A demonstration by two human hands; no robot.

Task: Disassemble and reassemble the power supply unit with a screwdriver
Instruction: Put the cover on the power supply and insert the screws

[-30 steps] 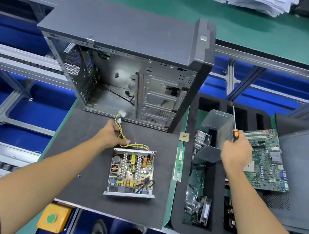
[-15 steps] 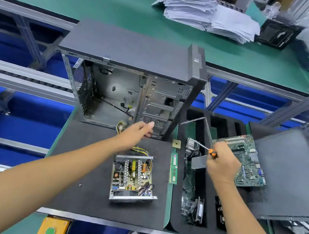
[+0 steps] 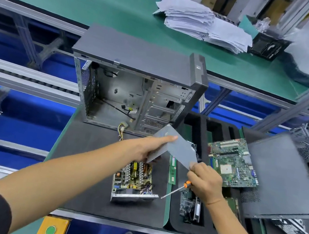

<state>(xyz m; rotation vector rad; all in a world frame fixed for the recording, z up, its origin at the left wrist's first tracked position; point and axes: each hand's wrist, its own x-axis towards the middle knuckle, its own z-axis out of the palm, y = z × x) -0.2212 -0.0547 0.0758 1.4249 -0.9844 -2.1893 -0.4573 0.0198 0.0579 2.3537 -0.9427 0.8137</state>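
Observation:
The opened power supply unit (image 3: 133, 179), its circuit board bare, lies on the black mat (image 3: 83, 166). Above it both hands hold its grey metal cover (image 3: 177, 148) in the air. My left hand (image 3: 150, 147) grips the cover's left edge, fingers stretched along the top. My right hand (image 3: 205, 180) pinches the cover's right corner and also holds the orange-handled screwdriver (image 3: 174, 191), whose shaft points down-left toward the unit. Yellow cables (image 3: 122, 129) run from the unit toward the case.
An empty open computer case (image 3: 133, 92) stands behind the mat. A RAM stick (image 3: 172, 169) lies right of the unit. The black foam tray (image 3: 178, 220) holds parts, a motherboard (image 3: 233, 162) and a grey side panel (image 3: 279, 176). Paper stacks (image 3: 203, 22) sit on the far green bench.
My right hand has lifted the grey cover out of the foam tray and brought it left over the mat. My left hand rose from the cables and took hold of the cover's left edge.

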